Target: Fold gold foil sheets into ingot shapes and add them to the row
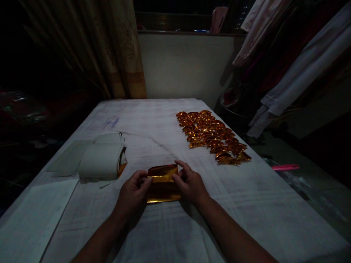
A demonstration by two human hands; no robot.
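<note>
A sheet of shiny gold foil paper (pixel 163 190), creased across its width, is held between my two hands just above or on the table. My left hand (pixel 135 188) pinches its left edge, thumb in front and fingers curled behind. At the right edge my right hand (pixel 190 181) grips it the same way, with the index finger raised over the upper corner. Several folded gold foil pieces (pixel 211 136) lie in rows at the right rear. To the left rests a stack of pale-backed sheets (pixel 99 160), curled over, with gold showing at its right side.
A white cloth covers the table (pixel 153 117). A pale flat sheet (pixel 38 215) lies at the front left. Clothes (pixel 296 69) hang beyond the right edge, near a pink handle (pixel 285 167). A curtain (pixel 117 47) hangs behind on the left.
</note>
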